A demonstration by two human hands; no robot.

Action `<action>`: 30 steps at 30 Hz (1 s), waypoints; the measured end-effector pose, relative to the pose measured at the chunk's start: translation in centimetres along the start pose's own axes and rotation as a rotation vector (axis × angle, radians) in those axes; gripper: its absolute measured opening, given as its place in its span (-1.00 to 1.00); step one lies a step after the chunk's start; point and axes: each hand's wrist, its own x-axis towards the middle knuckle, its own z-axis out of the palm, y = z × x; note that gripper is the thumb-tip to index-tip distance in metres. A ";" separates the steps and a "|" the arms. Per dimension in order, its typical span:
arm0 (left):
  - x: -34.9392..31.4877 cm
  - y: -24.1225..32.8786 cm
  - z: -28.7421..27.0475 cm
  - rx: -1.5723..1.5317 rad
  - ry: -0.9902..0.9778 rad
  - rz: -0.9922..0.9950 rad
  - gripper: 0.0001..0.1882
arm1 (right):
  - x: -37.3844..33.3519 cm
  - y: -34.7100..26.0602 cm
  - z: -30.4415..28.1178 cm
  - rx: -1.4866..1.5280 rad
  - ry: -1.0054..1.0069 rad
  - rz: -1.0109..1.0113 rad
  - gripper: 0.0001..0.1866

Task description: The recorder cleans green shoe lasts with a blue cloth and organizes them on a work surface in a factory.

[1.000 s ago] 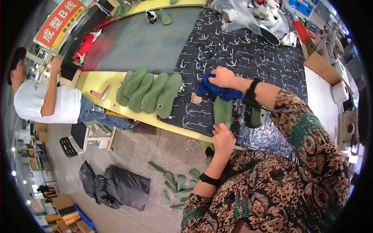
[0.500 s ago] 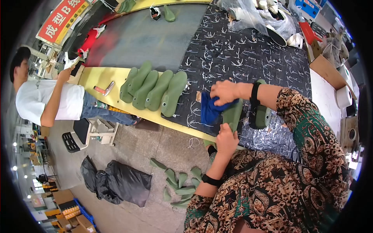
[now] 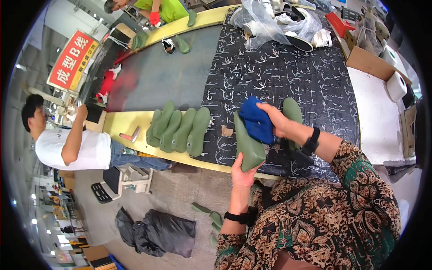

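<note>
My left hand [image 3: 243, 173] grips the lower end of a green shoe last [image 3: 248, 146], its fingers wrapped around it above the table's near edge. Bunched in my right hand [image 3: 275, 119] is a blue cloth [image 3: 256, 121], pressed against the upper side of that last. Behind my right wrist another green shoe last [image 3: 293, 110] lies on the dark patterned table cover [image 3: 283, 72], partly hidden by my arm. To the left, several green shoe lasts [image 3: 198, 130] lean side by side in a row across the table's yellow edge.
A hammer-like tool [image 3: 130, 135] lies on the yellow edge, near a co-worker in a white shirt [image 3: 74, 144]. Plastic bags with shoes [image 3: 261, 27] sit at the far side. A white roll [image 3: 397, 86] stands at right. Black bags [image 3: 168, 229] and loose lasts occupy the floor.
The last has been raised and tilted, its broad end now toward me. My right hand has turned and holds the blue cloth against its upper side. The view has shifted.
</note>
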 end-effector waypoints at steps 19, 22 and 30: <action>5.4 6.6 -1.6 1.662 0.499 0.520 -0.52 | -16.6 -8.8 -8.5 -0.912 0.053 -0.657 -0.64; 4.9 5.4 -1.0 1.939 0.633 0.358 -0.51 | -17.4 -8.7 -14.0 -1.327 0.414 -0.723 -0.64; 5.4 -5.1 10.9 1.888 -0.053 0.587 -0.35 | -8.1 -5.2 -16.3 -1.516 0.552 -0.595 -0.42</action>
